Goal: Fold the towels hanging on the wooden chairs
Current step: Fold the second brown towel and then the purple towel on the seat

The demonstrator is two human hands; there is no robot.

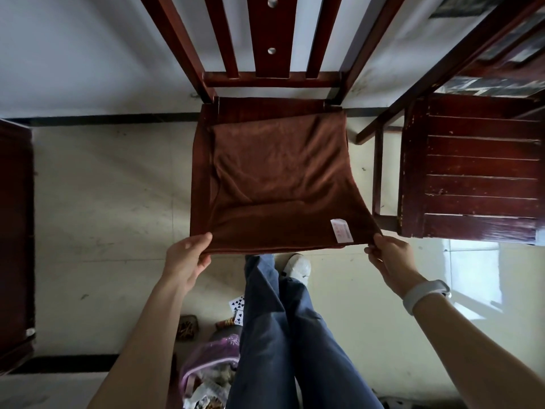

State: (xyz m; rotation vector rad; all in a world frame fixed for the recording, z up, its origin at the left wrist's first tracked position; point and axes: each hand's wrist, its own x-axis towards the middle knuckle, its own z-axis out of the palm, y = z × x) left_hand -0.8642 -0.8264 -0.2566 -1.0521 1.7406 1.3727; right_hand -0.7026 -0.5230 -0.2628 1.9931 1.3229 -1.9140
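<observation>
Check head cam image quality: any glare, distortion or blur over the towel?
Head view: wide-angle bend splays the chair slats; window glare on the floor at lower right; brown towel dim but sharp, white label text unreadable; left hand and right hand in focus.

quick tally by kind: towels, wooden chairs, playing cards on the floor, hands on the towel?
brown towel: 1
wooden chairs: 2
playing cards: 2
hands pinching the towel's near corners, left hand and right hand: 2
Total: 7
</observation>
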